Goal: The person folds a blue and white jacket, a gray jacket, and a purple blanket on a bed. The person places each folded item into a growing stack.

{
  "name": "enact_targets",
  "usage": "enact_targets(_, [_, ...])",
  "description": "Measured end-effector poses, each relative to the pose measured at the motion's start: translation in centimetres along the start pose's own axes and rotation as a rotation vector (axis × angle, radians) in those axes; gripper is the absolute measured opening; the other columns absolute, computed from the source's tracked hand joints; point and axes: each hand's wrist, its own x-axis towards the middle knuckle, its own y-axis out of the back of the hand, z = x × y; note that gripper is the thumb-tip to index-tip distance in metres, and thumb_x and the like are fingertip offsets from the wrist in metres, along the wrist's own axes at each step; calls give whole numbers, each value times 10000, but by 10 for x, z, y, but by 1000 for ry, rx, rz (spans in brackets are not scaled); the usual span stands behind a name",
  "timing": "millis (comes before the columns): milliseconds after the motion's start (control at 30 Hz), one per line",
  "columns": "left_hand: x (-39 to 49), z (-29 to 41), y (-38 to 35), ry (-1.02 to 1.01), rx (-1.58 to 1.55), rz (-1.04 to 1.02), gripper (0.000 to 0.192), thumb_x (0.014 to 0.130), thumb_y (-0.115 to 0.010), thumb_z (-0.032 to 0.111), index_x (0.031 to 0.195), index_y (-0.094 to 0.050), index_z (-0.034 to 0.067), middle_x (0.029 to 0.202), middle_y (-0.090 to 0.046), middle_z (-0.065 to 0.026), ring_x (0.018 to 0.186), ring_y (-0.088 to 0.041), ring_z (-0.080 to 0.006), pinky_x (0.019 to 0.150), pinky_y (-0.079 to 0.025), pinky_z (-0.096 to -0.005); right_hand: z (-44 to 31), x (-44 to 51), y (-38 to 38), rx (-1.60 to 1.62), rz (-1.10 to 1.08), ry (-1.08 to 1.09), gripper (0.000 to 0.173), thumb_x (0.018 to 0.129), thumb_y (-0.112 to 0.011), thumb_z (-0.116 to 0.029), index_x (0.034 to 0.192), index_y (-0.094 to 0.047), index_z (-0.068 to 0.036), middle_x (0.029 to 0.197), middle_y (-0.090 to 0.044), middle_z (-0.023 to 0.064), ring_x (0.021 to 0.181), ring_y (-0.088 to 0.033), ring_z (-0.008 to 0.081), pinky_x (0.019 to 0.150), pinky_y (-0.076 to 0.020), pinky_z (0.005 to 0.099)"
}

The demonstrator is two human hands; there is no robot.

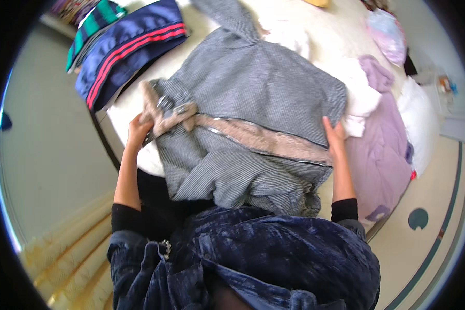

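Observation:
A grey finely striped jacket (255, 81) with a pinkish fur lining lies spread before me, its open zip running crosswise. My left hand (140, 130) grips the fur-trimmed collar at the left end. At the other end, my right hand (335, 137) holds the jacket's edge near the end of the zip, fingers partly on top and the rest hidden. One sleeve stretches away at the top; the other is bunched near my lap. Beside the right hand lie a white garment (362, 93) and a lilac garment (376, 155).
Folded clothes, one navy with red stripes (135, 50) and one green striped (91, 29), are stacked at the upper left. White plastic bag (418, 120) and another filled bag (387, 35) stand at the right. Yellowish curtain fabric (77, 252) hangs at the lower left.

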Motion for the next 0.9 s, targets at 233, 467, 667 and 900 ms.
enact_targets(233, [-17, -19, 23, 366, -442, 87, 239, 840, -717, 140, 1062, -648, 87, 862, -673, 3, 644, -596, -72, 514, -459, -213, 5, 31, 3, -1046, 34, -49, 504, 888, -633, -417, 1119, -611, 30, 1008, -669, 250, 903, -659, 402, 814, -509, 469])
enact_targets(467, [-21, -40, 20, 36, -321, 110, 330, 833, -695, 153, 1135, -623, 41, 998, -637, -80, 854, -624, -159, 700, -511, -280, -151, -28, -89, -906, 153, 742, 703, 714, -792, -267, 1316, -491, -64, 1268, -536, 149, 1158, -489, 330, 974, -411, 425])
enact_targets(667, [-13, -11, 5, -299, 367, 82, 543, 734, -769, 234, 1201, -596, 16, 1212, -568, -205, 1023, -622, -335, 882, -509, -382, -176, -79, -318, -718, -392, 1537, 564, 716, -738, -192, 1241, -555, -93, 1260, -532, 108, 1154, -510, 280, 932, -450, 393])
enact_targets(900, [2, -2, 17, -33, 67, -70, 357, 842, -727, 283, 1035, -670, -13, 842, -673, -71, 790, -611, -139, 722, -495, -305, -238, 17, -361, 153, -340, 382, 279, 951, -562, -239, 863, -596, 23, 696, -640, 149, 580, -603, 257, 591, -485, 379])
